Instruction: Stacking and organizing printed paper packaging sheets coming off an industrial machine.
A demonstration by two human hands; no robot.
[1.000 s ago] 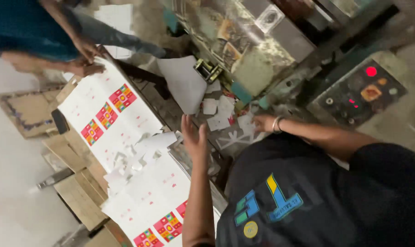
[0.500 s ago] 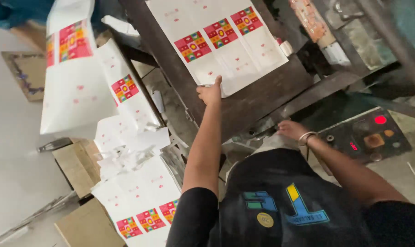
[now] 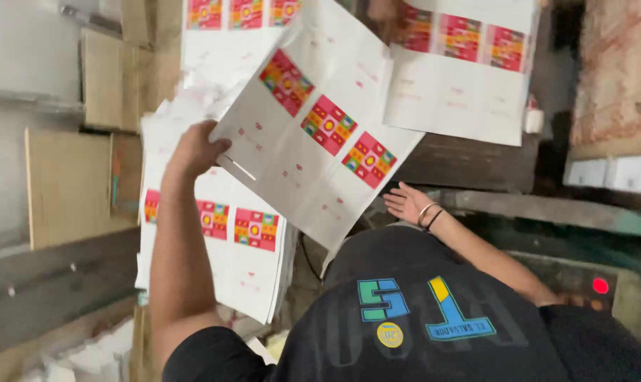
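Note:
My left hand (image 3: 193, 150) is raised and grips the edge of a large white printed sheet (image 3: 313, 134). The sheet carries a diagonal row of three red and yellow squares and hangs tilted in the air. My right hand (image 3: 407, 203) is open with the palm up, just under the sheet's lower right edge. It has thin bangles at the wrist and touches nothing. Below the held sheet lies a stack of the same printed sheets (image 3: 225, 240).
A second printed sheet (image 3: 462, 78) lies on a dark wooden table (image 3: 469, 166) at the top right. Brown cardboard boards (image 3: 69, 184) stand at the left. A machine panel with a red light (image 3: 601, 285) is at the lower right, behind a green metal rail (image 3: 546, 212).
My left hand was pressed on a sheet on the table and now holds a sheet up in the air. My right hand has moved up under it. The view has swung.

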